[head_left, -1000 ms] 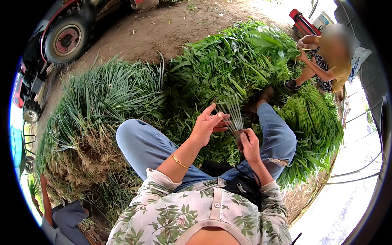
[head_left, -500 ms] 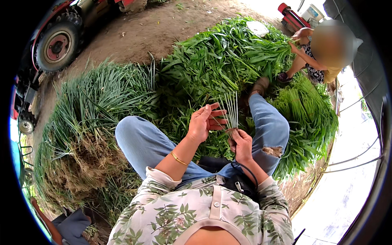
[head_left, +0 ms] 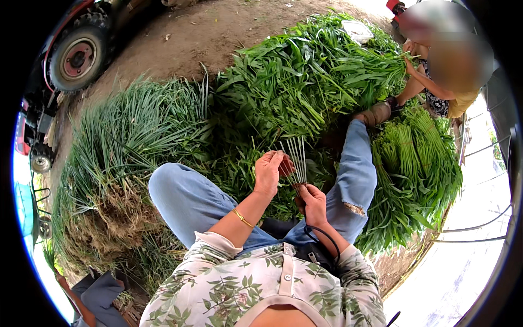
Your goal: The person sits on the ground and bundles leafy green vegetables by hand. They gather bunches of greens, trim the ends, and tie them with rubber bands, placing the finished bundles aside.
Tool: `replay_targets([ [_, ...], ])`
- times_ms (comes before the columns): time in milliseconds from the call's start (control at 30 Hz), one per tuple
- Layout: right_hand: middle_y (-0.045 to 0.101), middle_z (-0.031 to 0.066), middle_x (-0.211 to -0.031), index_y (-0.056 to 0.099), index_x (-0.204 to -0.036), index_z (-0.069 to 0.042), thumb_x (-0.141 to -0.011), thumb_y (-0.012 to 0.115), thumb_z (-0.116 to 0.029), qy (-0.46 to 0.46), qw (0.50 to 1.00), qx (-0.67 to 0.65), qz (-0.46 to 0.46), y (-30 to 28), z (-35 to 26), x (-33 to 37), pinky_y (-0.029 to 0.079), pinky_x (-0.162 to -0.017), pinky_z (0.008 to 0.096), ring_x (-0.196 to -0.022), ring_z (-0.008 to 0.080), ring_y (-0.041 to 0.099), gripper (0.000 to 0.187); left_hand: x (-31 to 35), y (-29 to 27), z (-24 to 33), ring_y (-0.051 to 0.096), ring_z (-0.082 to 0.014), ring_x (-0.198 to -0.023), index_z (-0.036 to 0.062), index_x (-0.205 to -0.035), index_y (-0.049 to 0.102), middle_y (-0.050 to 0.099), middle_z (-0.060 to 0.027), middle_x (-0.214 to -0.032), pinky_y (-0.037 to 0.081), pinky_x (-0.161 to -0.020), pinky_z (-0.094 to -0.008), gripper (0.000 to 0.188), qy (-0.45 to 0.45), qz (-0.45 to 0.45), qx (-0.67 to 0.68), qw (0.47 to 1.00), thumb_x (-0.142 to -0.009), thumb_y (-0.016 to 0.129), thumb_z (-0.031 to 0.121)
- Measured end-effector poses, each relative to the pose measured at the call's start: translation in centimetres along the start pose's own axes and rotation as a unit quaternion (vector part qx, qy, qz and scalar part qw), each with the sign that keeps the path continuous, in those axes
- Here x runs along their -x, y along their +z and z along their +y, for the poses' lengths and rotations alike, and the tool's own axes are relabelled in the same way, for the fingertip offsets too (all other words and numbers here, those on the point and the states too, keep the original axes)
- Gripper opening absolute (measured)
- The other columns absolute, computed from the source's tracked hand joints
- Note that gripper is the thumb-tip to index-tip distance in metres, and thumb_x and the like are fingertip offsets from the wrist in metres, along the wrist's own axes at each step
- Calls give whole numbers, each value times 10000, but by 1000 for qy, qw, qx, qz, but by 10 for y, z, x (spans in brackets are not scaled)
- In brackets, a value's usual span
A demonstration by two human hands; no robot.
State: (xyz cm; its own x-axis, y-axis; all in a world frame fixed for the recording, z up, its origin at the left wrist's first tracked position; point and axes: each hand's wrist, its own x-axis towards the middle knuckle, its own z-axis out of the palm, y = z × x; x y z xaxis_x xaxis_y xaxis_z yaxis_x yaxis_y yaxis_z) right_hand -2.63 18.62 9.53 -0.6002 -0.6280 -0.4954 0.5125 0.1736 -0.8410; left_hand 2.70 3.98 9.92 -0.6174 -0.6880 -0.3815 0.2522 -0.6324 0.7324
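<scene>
Between my knees, my right hand (head_left: pixel 313 200) is closed around the lower end of a fanned bunch of thin whitish stalks (head_left: pixel 299 161). The end by my fingers looks brown, and the stalks spread upward and away from me. At the fan's left side is my left hand (head_left: pixel 268 171), with thumb and fingers drawn together. Its fingertips reach behind the stalks, so whether it pinches the outermost one is hidden. Beneath both hands lie loose green leaves (head_left: pixel 234 169).
A leafy green heap (head_left: pixel 305 71) rises ahead. On the left is a pile of spring onions (head_left: pixel 141 120) with brown roots; on the right, tied green bundles (head_left: pixel 406 147). Another person's hand (head_left: pixel 409 64) holds leafy stems at far right. A tractor wheel (head_left: pixel 79 59) stands far left.
My left hand's spread fingers have drawn together beside the stalks. Both hands and the bunch appear slightly lower and further left. My right leg has stretched out further.
</scene>
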Motion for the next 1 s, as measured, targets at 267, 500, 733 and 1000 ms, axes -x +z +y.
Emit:
replay_targets([
  [267,599,4,-813,599,-1016,19,-898,596,-149,-67,983,91,-142,-7,-9,-23,455,-663,223,-749,61,536,205,-7,0,-30,650,-182,-744,31,-789,566,633,-61,-757,534,-715,-310,187,-46,-115,24,992,-913,564,171],
  [500,616,1,-780,633,-845,10,-807,675,-61,-110,993,5,-46,-12,-70,-59,444,-623,214,-702,58,547,91,3,13,-8,647,-188,-644,17,-860,571,647,-113,-756,556,-613,-327,165,-124,-143,-68,980,-902,576,177],
  [733,631,13,-712,658,-808,8,-770,721,-70,-116,993,-33,-9,-22,-66,-60,439,-544,204,-600,68,549,107,15,0,-25,506,-98,-485,39,-804,592,583,-38,-613,371,-436,-212,172,-166,-151,-106,969,-848,658,192],
  [1000,615,5,-697,664,-821,11,-788,704,-60,-180,978,-109,-5,-21,-65,-47,436,-529,201,-620,67,551,88,22,9,-24,411,-73,-427,43,-785,580,537,-15,-577,278,-390,-201,193,-138,-129,-94,978,-848,662,206],
])
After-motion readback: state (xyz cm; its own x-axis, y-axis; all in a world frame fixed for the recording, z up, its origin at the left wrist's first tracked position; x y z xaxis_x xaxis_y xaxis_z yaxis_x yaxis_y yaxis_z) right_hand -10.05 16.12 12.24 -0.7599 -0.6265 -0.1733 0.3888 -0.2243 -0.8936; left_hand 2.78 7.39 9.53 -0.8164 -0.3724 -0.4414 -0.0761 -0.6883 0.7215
